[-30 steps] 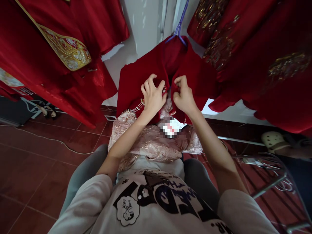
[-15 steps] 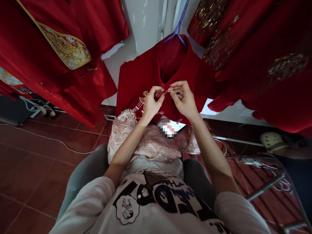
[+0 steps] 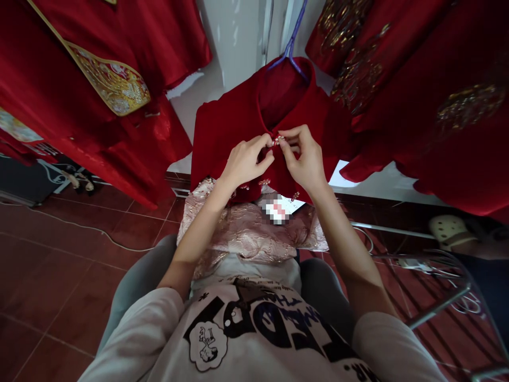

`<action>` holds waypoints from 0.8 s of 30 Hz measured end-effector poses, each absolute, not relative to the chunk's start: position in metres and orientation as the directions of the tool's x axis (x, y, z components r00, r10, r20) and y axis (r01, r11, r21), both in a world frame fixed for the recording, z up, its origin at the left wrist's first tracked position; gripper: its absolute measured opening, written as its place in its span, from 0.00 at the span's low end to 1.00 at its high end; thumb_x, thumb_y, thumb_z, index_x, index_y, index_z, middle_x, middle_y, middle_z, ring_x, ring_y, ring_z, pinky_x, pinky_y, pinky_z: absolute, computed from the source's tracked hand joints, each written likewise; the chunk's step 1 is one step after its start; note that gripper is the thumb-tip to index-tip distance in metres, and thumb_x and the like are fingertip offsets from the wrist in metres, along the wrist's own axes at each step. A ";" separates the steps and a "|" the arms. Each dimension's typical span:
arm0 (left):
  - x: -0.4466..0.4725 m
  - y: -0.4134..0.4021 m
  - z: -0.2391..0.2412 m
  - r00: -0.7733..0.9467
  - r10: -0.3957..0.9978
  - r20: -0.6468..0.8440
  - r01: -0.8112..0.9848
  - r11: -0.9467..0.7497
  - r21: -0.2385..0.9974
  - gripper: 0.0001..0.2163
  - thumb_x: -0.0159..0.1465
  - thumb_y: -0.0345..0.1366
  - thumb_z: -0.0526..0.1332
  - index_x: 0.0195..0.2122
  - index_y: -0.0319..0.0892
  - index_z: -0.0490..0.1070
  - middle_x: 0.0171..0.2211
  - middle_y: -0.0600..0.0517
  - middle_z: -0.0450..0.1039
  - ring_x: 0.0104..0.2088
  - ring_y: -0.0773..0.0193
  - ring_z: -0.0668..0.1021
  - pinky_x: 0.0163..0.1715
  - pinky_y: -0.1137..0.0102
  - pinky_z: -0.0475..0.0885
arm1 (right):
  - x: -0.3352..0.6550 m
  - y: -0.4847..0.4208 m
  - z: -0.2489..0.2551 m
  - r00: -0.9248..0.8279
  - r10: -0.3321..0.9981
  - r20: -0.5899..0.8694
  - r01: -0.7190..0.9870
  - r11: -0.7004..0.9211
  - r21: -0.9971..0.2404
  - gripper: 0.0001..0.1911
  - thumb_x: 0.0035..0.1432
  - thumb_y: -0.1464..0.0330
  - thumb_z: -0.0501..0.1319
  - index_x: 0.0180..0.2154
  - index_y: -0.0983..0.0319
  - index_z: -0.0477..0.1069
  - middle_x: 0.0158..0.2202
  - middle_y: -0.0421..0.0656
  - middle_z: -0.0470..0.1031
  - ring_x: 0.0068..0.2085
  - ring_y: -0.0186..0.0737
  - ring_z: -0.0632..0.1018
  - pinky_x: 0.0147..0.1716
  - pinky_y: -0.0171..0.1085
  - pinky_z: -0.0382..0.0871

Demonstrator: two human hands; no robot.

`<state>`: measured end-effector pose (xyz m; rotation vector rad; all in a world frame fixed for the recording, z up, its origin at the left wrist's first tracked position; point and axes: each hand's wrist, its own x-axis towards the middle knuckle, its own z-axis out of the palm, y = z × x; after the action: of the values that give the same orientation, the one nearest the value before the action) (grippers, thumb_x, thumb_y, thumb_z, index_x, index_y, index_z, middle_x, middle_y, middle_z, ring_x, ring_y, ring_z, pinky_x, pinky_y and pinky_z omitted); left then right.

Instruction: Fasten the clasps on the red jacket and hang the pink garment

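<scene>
Both hands meet at the collar of the red jacket (image 3: 234, 119), which hangs on a blue hanger (image 3: 292, 45): the left hand (image 3: 244, 162) pinches the cloth edge steady while the right hand (image 3: 304, 159) pinches the small beaded clasp (image 3: 277, 140), keeping the two sides aligned over the pink garment (image 3: 246, 233) on the lap

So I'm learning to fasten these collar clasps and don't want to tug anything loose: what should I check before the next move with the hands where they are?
1. Left hand pinching the collar edge beside the clasp: ok.
2. Right hand pinching the beaded clasp: ok.
3. Clasp halves hooked together: cannot tell, fingers cover the join.
4. Red jacket hanging from the purple hanger: ok.
5. Pink brocade skirt lying below, away from the clasp: ok.
6. Paper tag away from the fingers: ok.
</scene>
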<state>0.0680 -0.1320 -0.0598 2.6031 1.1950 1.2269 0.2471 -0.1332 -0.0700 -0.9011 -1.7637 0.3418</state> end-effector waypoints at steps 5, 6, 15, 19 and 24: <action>0.069 -0.129 -0.049 0.414 0.630 0.657 0.636 -0.717 0.287 0.02 0.67 0.35 0.61 0.37 0.46 0.73 0.33 0.52 0.79 0.32 0.61 0.80 0.36 0.67 0.72 | 0.250 -0.134 -0.068 -0.162 0.703 0.692 0.379 0.692 -0.614 0.21 0.65 0.49 0.60 0.50 0.55 0.72 0.45 0.45 0.78 0.45 0.42 0.80 0.46 0.43 0.81; 0.069 -0.128 -0.048 0.420 0.629 0.654 0.642 -0.715 0.276 0.02 0.66 0.35 0.61 0.37 0.46 0.73 0.33 0.52 0.78 0.32 0.61 0.80 0.36 0.67 0.72 | 0.250 -0.134 -0.068 -0.166 0.700 0.695 0.372 0.697 -0.613 0.21 0.64 0.49 0.61 0.50 0.56 0.72 0.45 0.45 0.78 0.44 0.42 0.80 0.46 0.43 0.81; 0.074 -0.133 -0.039 0.506 0.668 0.545 0.739 -0.662 0.125 0.09 0.71 0.35 0.55 0.43 0.39 0.73 0.38 0.47 0.78 0.39 0.58 0.80 0.44 0.64 0.70 | 0.255 -0.132 -0.062 -0.182 0.729 0.659 0.383 0.670 -0.636 0.21 0.60 0.52 0.66 0.50 0.56 0.73 0.42 0.44 0.78 0.43 0.42 0.80 0.44 0.43 0.83; 0.073 -0.130 -0.036 0.567 0.648 0.509 0.730 -0.681 0.055 0.10 0.71 0.34 0.53 0.45 0.38 0.73 0.39 0.46 0.77 0.41 0.57 0.80 0.48 0.63 0.69 | 0.256 -0.131 -0.060 -0.201 0.740 0.642 0.391 0.661 -0.640 0.22 0.60 0.53 0.66 0.52 0.55 0.72 0.42 0.45 0.78 0.43 0.43 0.80 0.44 0.45 0.82; 0.070 -0.123 -0.032 0.635 0.590 0.499 0.680 -0.733 0.001 0.12 0.72 0.33 0.51 0.47 0.37 0.74 0.41 0.45 0.78 0.42 0.57 0.80 0.49 0.62 0.68 | 0.256 -0.129 -0.058 -0.203 0.745 0.635 0.419 0.652 -0.632 0.24 0.59 0.54 0.67 0.53 0.56 0.71 0.41 0.46 0.77 0.42 0.44 0.80 0.42 0.44 0.82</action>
<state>0.0702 -0.1234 -0.0324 3.0070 1.1807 0.8053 0.2565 -0.1287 -0.0585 -0.9279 -1.8329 0.3933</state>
